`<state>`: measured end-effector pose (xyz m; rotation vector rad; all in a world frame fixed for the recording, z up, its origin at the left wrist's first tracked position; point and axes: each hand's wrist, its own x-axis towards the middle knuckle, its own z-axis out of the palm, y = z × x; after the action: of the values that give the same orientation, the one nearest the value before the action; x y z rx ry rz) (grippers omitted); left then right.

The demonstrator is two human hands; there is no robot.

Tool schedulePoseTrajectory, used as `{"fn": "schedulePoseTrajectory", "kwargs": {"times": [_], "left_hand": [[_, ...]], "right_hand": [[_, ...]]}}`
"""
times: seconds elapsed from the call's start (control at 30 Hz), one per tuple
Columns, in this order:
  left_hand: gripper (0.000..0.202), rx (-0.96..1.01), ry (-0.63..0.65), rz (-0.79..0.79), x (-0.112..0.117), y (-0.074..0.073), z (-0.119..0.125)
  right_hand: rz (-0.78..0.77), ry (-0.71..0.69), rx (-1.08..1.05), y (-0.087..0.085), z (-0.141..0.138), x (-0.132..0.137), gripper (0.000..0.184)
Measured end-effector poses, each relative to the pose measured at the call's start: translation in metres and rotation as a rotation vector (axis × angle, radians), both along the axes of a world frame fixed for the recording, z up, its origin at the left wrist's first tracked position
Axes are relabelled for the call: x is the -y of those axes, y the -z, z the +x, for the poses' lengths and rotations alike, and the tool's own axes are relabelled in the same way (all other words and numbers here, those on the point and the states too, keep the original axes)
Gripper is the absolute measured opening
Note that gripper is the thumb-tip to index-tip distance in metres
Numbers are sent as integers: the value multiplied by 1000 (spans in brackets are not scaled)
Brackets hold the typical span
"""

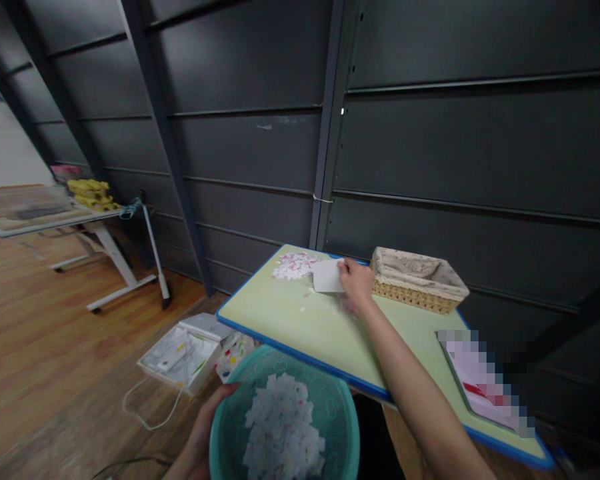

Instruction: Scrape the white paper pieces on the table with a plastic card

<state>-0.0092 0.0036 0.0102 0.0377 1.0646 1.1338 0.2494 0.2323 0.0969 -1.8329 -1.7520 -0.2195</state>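
Observation:
My right hand (357,281) is closed on the edge of a white card (327,276), held just over the table top. Left of the card lies a spread of small white and pink paper scraps (293,265). Below the near table edge, my left hand (211,417) grips the left rim of a turquoise plastic basket (351,417), its thumb over the rim and its other fingers mostly hidden. A heap of white paper scraps (283,427) fills the middle of that basket. Something pinkish and blurred (347,305) shows under my right wrist.
A wicker basket with a cloth lining (415,293) stands at the table's back right. The pale green table (280,313) has a blue edge. A pixelated flat item (485,383) lies at right. On the floor sits an open white box (180,357) with a cord.

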Motion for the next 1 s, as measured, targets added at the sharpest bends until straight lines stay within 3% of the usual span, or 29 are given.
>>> {"fn": "schedulePoseTrajectory", "kwargs": {"times": [0.2, 0.6, 0.83, 1.0], "left_hand": [[14, -3, 33, 42, -2, 13, -5], [13, -16, 41, 25, 1, 2, -1], [11, -10, 4, 7, -1, 7, -3], [11, 31, 19, 17, 0, 6, -4]], "right_hand": [[39, -7, -32, 2, 0, 0, 37], [55, -124, 12, 8, -4, 0, 35], [-8, -7, 20, 1, 1, -1, 36], [-15, 2, -1, 1, 2, -2, 36]]}}
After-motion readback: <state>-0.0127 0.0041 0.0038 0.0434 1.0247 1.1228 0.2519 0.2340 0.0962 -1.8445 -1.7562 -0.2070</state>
